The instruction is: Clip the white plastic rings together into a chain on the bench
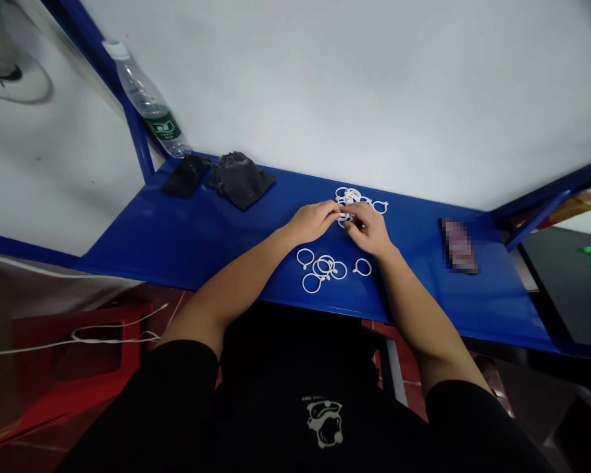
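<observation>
Two sets of small white plastic-looking rings with short tabs lie on the glossy blue tabletop [157, 223] before you. The far pile [350, 194] sits at your fingertips, heaped and overlapping, partly covered by your bare right hand [367, 228]; one of its rings lies at the right edge, just beyond that hand. The near group [324, 267] lies between your forearms, on your side of both hands and apart from them. Within it, several rings overlap, while a single ring lies to the right, near your right forearm.

Your bare left hand [313, 222] has its fingers drawn together at the left edge of the far pile, with the tips meeting those of the right hand. Your right hand is curled, thumb apart from the fingers, over the pile. You cannot tell from this view whether either hand grips a ring.

Labels: the clear plastic bottle with a white cap [145, 98], at the far left corner, carries a green label [164, 126] with white characters too small to read. Your black short-sleeved shirt [266, 407] bears a pale cartoon animal print [325, 424]; its small lettering appears inverted and is not reliably legible.
</observation>
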A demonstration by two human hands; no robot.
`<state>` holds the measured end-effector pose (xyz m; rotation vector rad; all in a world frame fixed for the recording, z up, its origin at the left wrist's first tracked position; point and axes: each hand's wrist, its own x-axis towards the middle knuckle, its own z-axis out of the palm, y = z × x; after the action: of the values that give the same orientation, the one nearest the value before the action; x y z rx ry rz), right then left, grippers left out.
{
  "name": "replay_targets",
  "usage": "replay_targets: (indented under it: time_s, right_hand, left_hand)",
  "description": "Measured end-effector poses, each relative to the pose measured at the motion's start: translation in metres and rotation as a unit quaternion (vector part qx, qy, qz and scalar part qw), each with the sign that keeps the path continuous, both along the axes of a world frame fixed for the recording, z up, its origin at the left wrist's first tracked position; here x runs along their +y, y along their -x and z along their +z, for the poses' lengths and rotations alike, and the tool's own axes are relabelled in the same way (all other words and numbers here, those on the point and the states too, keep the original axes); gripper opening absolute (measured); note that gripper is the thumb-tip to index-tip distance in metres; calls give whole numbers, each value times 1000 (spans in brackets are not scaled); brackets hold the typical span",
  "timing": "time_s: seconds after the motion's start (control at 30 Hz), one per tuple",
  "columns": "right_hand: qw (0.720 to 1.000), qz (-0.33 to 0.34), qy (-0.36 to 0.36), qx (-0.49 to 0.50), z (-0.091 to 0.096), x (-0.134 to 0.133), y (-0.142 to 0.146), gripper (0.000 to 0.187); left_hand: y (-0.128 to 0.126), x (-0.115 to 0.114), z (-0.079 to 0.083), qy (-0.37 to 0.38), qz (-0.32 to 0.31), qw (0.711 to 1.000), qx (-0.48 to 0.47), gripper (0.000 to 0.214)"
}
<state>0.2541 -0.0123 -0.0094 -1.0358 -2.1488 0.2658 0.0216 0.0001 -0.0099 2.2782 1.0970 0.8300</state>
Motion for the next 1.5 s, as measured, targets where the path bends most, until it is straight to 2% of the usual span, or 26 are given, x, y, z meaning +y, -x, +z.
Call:
replay_targets:
  time_s: [0.33, 0.5, 0.67, 0.77, 0.87, 0.93, 1.0, 1.07, 1.13, 1.27, 1.33, 1.43, 1.5]
  right_hand:
    - [998, -11, 52, -17, 0, -2, 1, 32]
    - [999, -11, 46, -13, -2, 1, 0, 24]
    - [999, -17, 36, -5, -6, 2, -2, 25]
    - [999, -47, 17, 11, -4, 2, 1, 30]
    - [996, -84, 9, 9, 5, 1, -1, 33]
    - [994, -92, 41, -32, 13, -1, -11, 22]
    - [982, -77, 129, -113, 22, -4, -26, 7]
    - [955, -47, 228, -182, 30, -8, -40, 16]
    - [934, -13, 290, -209, 37, -12, -49, 28]
    - [892, -4, 363, -270, 45, -18, -40, 32]
    - [876, -9, 386, -290, 47, -18, -29, 27]
    - [874, 3, 394, -286, 45, -17, -16, 10]
    - [883, 11, 383, -272, 43, -16, -13, 8]
  left_hand:
    - [-1, -1, -2, 21, -4, 999, -35, 14]
    - [-3, -5, 0, 23, -14, 999, -24, 11]
    - [-5, -5, -3, 10, -22, 1000, -1, 7]
    - [-2, -1, -5, -12, -7, 1000, -1, 8]
    - [2, 4, -8, -37, 37, 999, -7, 9]
    - [4, 8, -11, -40, 78, 996, 3, 10]
    - [5, 11, -13, -25, 95, 995, 28, 16]
    - [4, 11, -15, 0, 78, 995, 57, 27]
    - [3, 10, -15, 17, 50, 996, 76, 35]
    - [2, 6, -12, 3, 31, 997, 74, 34]
    - [2, 4, -10, -8, 26, 997, 68, 32]
    - [2, 4, -9, -16, 13, 998, 60, 30]
    - [2, 4, -9, -16, 2, 998, 58, 29]
